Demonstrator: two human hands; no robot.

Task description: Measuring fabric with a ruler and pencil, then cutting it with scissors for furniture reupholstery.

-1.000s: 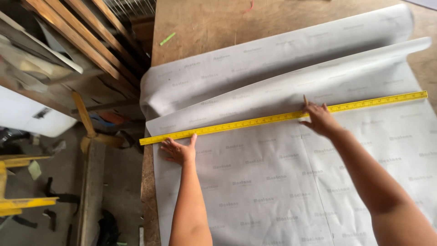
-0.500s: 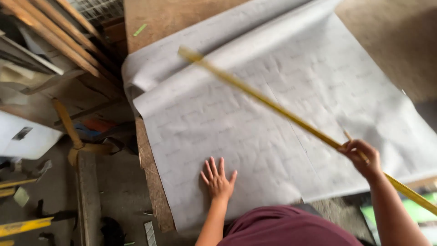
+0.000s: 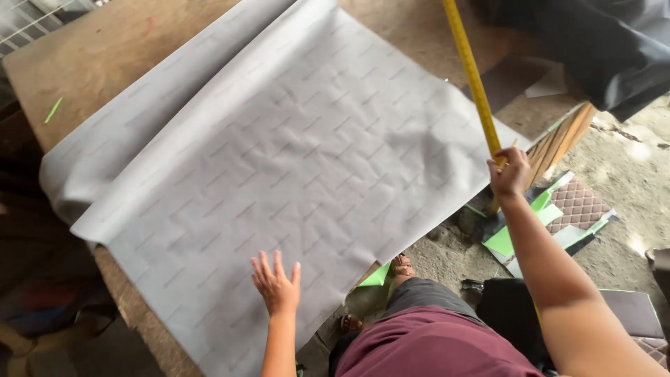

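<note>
I am seeing a brown wooden worktable [image 3: 132, 42] running from the upper left of the frame toward centre, with a wide grey patterned sheet [image 3: 293, 181] lying across it, overhanging the near edge.

No packages, labels, signs or screens show — nothing of that kind.

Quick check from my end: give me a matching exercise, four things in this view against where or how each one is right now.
Things:
1. left hand
2. right hand
3. yellow rule
4. grey sheet

States:
A. spread over the wooden table
B. gripping the rule's lower part
C. lifted, running toward the top edge of the view
D. flat on the sheet, fingers spread

Pairs: 1-D, 2-B, 3-C, 4-A
</note>
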